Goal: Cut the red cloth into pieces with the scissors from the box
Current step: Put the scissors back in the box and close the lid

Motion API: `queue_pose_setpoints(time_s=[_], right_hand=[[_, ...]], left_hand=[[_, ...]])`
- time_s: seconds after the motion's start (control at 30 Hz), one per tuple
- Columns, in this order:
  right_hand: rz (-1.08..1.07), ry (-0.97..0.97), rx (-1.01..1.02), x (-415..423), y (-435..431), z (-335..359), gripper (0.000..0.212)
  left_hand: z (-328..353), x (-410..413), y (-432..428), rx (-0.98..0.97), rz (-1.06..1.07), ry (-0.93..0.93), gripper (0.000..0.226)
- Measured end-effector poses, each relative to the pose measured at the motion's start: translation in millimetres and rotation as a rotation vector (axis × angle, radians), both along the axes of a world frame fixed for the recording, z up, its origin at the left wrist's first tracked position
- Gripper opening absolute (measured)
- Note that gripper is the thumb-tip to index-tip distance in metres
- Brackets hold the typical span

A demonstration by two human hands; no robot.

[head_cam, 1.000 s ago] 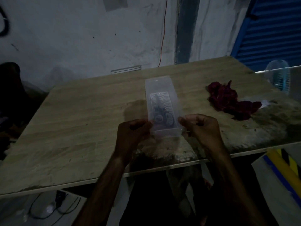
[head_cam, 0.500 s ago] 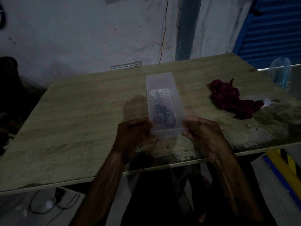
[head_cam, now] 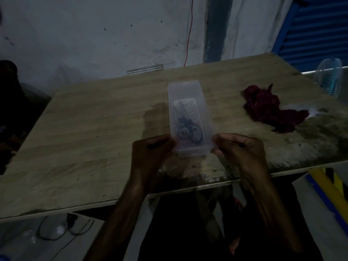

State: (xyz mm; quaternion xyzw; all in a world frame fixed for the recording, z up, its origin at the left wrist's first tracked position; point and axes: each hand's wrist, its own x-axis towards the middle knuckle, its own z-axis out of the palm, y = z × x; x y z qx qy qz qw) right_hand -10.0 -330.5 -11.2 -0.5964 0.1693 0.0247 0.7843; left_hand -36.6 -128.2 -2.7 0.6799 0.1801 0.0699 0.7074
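Both bare forearms reached up from the lower edge of the head view and drew in toward each other, wrists just past the near table edge. The left hand (head_cam: 150,153) had its fingers curled and pinched the near left corner of the box (head_cam: 186,97). The right hand (head_cam: 239,149), knuckles up and fingers curled, pinched the near right corner.

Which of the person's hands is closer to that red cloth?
Right. The right hand grips the box on the side toward the red cloth; the left hand grips the opposite side, farther away.
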Motion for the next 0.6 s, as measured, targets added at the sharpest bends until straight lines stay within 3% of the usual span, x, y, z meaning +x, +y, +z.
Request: queue_pose_setpoints(time_s=[0.17,0.43,0.5,0.6], right_hand=[[0.0,0.003,0.05,1,0,-3,0.02],[0.032,0.027,0.105,10,3,-7,0.015],[0.046,-0.01,0.038,9,3,-7,0.015],[0.048,-0.13,-0.286,15,6,-4,0.024]], left_hand=[[-2,-1,-1,-0.017,0.002,0.049,0.016],[-5,4,6,0.023,-0.032,0.117,0.023],[-4,6,13,0.035,-0.09,0.125,0.022],[1,12,25,0.083,-0.184,0.144,0.015]])
